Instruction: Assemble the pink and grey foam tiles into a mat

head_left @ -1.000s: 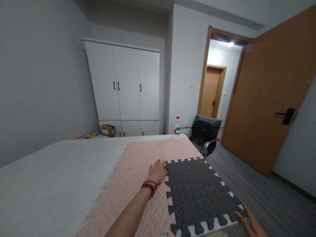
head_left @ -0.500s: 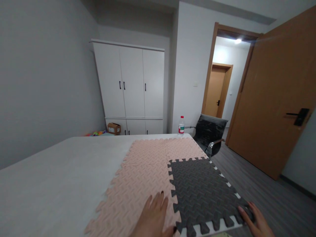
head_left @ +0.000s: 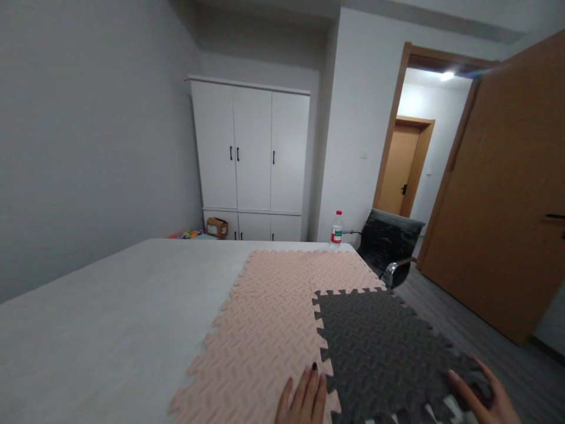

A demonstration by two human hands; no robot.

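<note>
Pink foam mat tiles [head_left: 269,330] with jigsaw edges lie joined on the white table [head_left: 110,330]. A dark grey foam tile [head_left: 384,341] lies to their right, its toothed left edge along the pink border. My left hand [head_left: 304,397] rests flat on the pink foam near that border, fingers stretched out. At the dark tile's near right corner, my right hand [head_left: 489,394] grips the edge, thumb and fingers curled around it. The undersides of the right fingers are hidden.
A water bottle [head_left: 336,229] with a red cap stands at the table's far edge. Beyond the right edge is a black chair [head_left: 391,238]. Farther off are a white cabinet [head_left: 251,153], a cardboard box [head_left: 216,227] and an open wooden door [head_left: 503,194].
The view has turned a little left. My left hand has drawn back toward me on the pink foam. White table gaps along the dark tile's right edge no longer show; my right hand keeps its corner.
</note>
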